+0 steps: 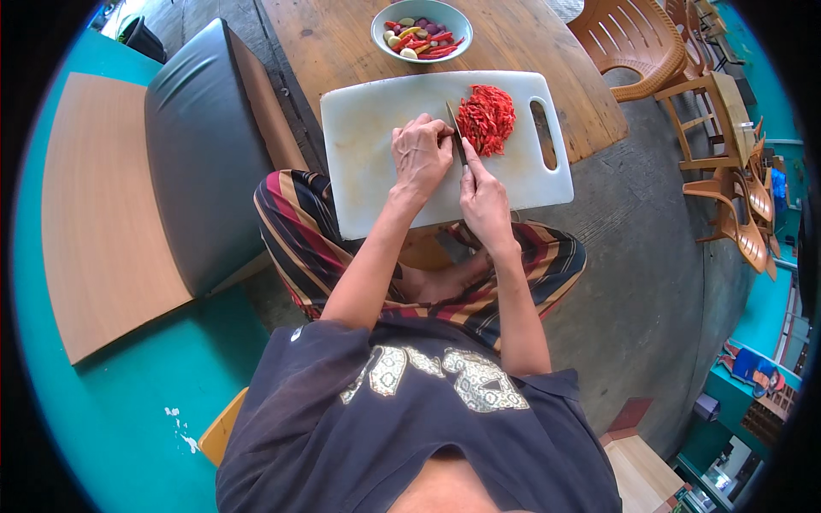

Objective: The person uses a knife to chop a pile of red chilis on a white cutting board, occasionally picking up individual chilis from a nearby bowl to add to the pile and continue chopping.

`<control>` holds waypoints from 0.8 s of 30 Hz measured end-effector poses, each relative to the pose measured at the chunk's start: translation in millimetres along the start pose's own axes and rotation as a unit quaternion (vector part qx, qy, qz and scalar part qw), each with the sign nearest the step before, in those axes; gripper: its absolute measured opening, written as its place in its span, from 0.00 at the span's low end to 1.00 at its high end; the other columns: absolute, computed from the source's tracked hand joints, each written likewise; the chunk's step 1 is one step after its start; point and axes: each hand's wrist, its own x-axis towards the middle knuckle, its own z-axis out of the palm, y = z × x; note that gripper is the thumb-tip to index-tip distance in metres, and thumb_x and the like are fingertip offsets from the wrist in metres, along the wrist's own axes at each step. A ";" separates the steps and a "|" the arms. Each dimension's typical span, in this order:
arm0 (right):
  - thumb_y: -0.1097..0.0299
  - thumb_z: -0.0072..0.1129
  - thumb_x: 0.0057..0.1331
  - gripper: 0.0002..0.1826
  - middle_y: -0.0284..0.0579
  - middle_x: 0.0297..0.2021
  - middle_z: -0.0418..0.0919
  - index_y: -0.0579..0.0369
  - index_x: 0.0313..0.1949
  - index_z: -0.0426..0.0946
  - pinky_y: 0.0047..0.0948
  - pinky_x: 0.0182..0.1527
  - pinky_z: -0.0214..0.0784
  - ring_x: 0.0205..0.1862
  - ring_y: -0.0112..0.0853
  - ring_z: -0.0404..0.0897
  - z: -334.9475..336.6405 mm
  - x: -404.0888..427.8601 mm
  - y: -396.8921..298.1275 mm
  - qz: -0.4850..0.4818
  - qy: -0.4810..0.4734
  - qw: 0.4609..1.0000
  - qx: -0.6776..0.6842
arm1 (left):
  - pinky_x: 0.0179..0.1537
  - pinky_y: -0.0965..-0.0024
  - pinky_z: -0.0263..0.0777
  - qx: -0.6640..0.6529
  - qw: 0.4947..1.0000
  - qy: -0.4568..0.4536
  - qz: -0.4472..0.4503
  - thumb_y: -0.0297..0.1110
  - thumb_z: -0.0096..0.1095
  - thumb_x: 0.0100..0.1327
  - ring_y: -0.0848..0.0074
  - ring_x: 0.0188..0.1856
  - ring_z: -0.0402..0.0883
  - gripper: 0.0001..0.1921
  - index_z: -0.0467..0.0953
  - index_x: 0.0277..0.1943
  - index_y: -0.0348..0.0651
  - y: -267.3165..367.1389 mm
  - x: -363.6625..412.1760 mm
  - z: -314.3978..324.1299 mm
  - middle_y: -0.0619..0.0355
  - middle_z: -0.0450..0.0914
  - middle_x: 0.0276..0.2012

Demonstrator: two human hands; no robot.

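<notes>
My right hand point(485, 199) grips a kitchen knife point(458, 138), its index finger stretched along the blade. The blade points away from me over a white plastic cutting board point(362, 167). Close against the knife's left side, my left hand point(423, 151) rests on the board with fingers curled under. Whatever lies beneath those fingertips is hidden. Just right of the blade is a heap of finely sliced red chillies point(489, 122). Beyond the board stands a pale bowl point(437, 10) holding red chillies point(442, 51), peeled garlic cloves point(408, 53) and purple shallots point(433, 29).
The board lies on a wooden table point(532, 38), its near edge jutting over my crossed legs. A dark padded bench point(202, 154) is at the left. Brown plastic chairs point(625, 45) and a wooden stool point(718, 122) stand to the right on a concrete floor point(635, 237).
</notes>
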 end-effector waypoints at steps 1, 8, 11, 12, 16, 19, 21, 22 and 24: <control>0.70 0.45 0.74 0.26 0.66 0.28 0.78 0.47 0.71 0.64 0.51 0.41 0.69 0.34 0.57 0.81 -1.3 -2.7 -2.0 0.013 -0.008 1.000 0.004 | 0.45 0.63 0.64 0.001 1.000 0.002 0.001 0.30 0.69 0.54 0.65 0.40 0.82 0.03 0.86 0.33 0.45 -0.3 -1.0 0.1 0.58 0.82 0.32; 0.70 0.44 0.74 0.26 0.67 0.30 0.78 0.47 0.71 0.64 0.49 0.41 0.71 0.35 0.56 0.81 -9.5 -39.2 4.8 0.040 -0.017 0.999 0.009 | 0.43 0.65 0.67 0.002 1.000 0.025 0.011 0.32 0.72 0.56 0.68 0.37 0.83 0.03 0.87 0.33 0.45 -3.5 -0.3 -1.7 0.59 0.84 0.31; 0.69 0.44 0.75 0.25 0.64 0.28 0.78 0.47 0.71 0.65 0.45 0.41 0.72 0.30 0.50 0.81 -11.6 -36.4 7.9 0.038 -0.017 0.999 0.025 | 0.42 0.64 0.69 0.020 0.998 0.047 0.049 0.32 0.72 0.56 0.67 0.35 0.83 0.03 0.87 0.33 0.44 -4.2 -3.1 -0.1 0.58 0.83 0.32; 0.69 0.44 0.75 0.25 0.62 0.27 0.77 0.47 0.70 0.66 0.43 0.40 0.72 0.27 0.46 0.79 -11.3 -33.8 9.0 0.038 -0.014 0.998 0.042 | 0.41 0.63 0.70 0.028 0.995 0.064 0.073 0.31 0.72 0.56 0.66 0.34 0.83 0.04 0.87 0.34 0.43 -4.1 -4.3 0.0 0.57 0.83 0.32; 0.68 0.45 0.75 0.24 0.57 0.24 0.73 0.47 0.70 0.67 0.40 0.37 0.71 0.23 0.36 0.72 -9.6 -24.4 11.1 0.039 -0.002 0.997 0.062 | 0.40 0.62 0.72 0.010 0.996 0.053 0.064 0.31 0.71 0.57 0.63 0.33 0.83 0.04 0.87 0.35 0.42 -1.5 -3.8 4.0 0.55 0.82 0.33; 0.68 0.45 0.75 0.24 0.57 0.23 0.71 0.46 0.70 0.66 0.41 0.36 0.70 0.22 0.37 0.71 -10.0 -22.7 8.4 0.053 -0.002 0.997 0.053 | 0.39 0.62 0.74 -0.006 0.998 0.052 0.041 0.30 0.71 0.57 0.62 0.33 0.83 0.05 0.88 0.35 0.42 -1.8 -2.1 3.5 0.54 0.82 0.33; 0.68 0.45 0.75 0.25 0.57 0.23 0.72 0.46 0.71 0.66 0.41 0.36 0.70 0.22 0.38 0.72 -10.4 -24.0 8.2 0.050 -0.004 0.997 0.054 | 0.38 0.62 0.75 -0.016 0.999 0.038 0.025 0.29 0.70 0.56 0.62 0.32 0.84 0.05 0.88 0.36 0.42 0.0 -2.2 3.3 0.54 0.82 0.32; 0.68 0.45 0.75 0.25 0.58 0.23 0.72 0.46 0.71 0.66 0.41 0.36 0.70 0.22 0.39 0.72 -10.6 -24.1 8.2 0.048 -0.007 0.997 0.056 | 0.38 0.62 0.75 -0.016 0.999 0.037 0.025 0.29 0.70 0.56 0.62 0.32 0.84 0.05 0.88 0.36 0.42 0.1 -1.3 3.0 0.54 0.82 0.32; 0.68 0.44 0.75 0.25 0.60 0.24 0.73 0.46 0.71 0.66 0.42 0.36 0.70 0.22 0.42 0.73 -9.2 -25.0 4.9 0.035 -0.002 0.998 0.048 | 0.38 0.63 0.75 0.000 0.999 0.035 0.025 0.29 0.69 0.56 0.62 0.32 0.84 0.06 0.88 0.36 0.41 0.9 -0.4 0.2 0.54 0.83 0.32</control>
